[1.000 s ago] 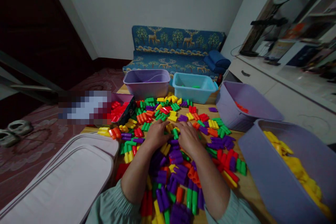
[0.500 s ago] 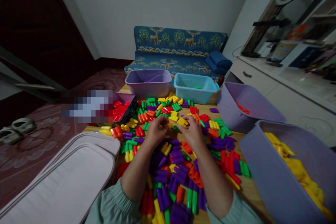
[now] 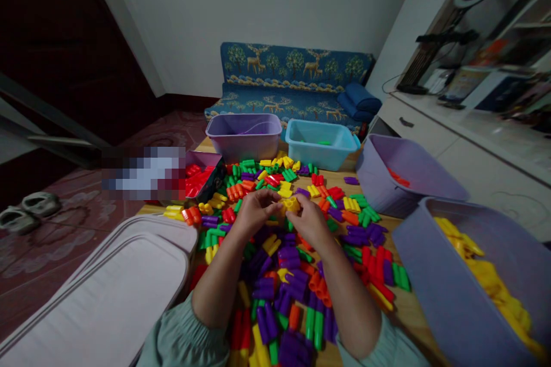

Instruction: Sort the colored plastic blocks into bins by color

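Note:
Above the middle of the table, my left hand [image 3: 255,213] and my right hand [image 3: 307,219] meet with closed fingers at a yellow plastic building block [image 3: 291,204] made of joined tubes. My right thumb and fingers grip its right side. At its left side the left fingertips pinch yellow plastic; whether this is a second piece is hard to make out. Beneath and around both hands lie many loose tube blocks, among them purple blocks [image 3: 289,258], green blocks [image 3: 318,330] and orange blocks [image 3: 321,289].
A purple bin [image 3: 243,146] and a blue bin [image 3: 321,152] stand at the back. On the right, one purple bin [image 3: 379,183] holds red-orange blocks, another [image 3: 419,264] yellow ones. Red blocks fill a box [image 3: 219,175] at left; white lids [image 3: 112,304] lie in front.
My hands have come together at the yellow block. The right hand has moved slightly left with it, and the block's tube ends now face me more.

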{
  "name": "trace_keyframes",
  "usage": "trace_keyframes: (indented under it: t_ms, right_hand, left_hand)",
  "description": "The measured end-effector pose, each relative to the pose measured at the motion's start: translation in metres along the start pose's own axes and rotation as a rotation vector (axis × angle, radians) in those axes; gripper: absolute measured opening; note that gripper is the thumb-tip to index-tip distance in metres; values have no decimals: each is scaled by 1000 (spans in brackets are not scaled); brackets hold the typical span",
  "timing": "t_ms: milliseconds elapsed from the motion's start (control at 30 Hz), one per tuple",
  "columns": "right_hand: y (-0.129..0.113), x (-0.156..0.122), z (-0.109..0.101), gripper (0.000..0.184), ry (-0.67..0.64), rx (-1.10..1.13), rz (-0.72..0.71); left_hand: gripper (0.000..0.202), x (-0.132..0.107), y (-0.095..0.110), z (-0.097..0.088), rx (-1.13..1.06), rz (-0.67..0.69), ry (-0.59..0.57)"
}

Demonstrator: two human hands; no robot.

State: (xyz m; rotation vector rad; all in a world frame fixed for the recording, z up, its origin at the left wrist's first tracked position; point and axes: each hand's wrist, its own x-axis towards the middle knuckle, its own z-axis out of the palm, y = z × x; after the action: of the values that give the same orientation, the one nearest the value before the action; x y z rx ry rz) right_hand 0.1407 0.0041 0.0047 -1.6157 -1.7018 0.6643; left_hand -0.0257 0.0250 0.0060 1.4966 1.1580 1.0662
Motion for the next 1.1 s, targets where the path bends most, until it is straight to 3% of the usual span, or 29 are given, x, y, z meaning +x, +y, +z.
trace_keyframes:
  t_ms: [67,200,300,467,600,800,867,967,1100]
  right_hand:
    - [5,3,-2,17,72,0,46]
    - [16,9,-6,22,185,204,86]
    - [19,10,-7,33,195,362,126]
    - [15,8,-9,40,148,427,161]
    - [14,8,-10,41,135,420,164]
    - [8,6,-12,41,106,460,209]
    - [4,4,-13,40,86,525,205]
    - [-5,1,-16,39,4,653,196]
    - [-13,-1,-15,41,-112,696,140]
  left_hand:
    - [33,-5,12,-14,305,6,-68]
    - [29,-20,40,-32,798,-56,-359]
    - [30,-29,54,-22,1014,-89,-444]
    - [29,-35,63,13,1189,-79,-461]
    - [12,-37,56,18,1061,-18,-328]
    - [14,-27,41,3,833,13,-187]
    - [16,-20,40,0,723,18,-78]
    - [22,-11,36,1,431,-27,59]
    - [28,-5,26,6,-180,-202,-11]
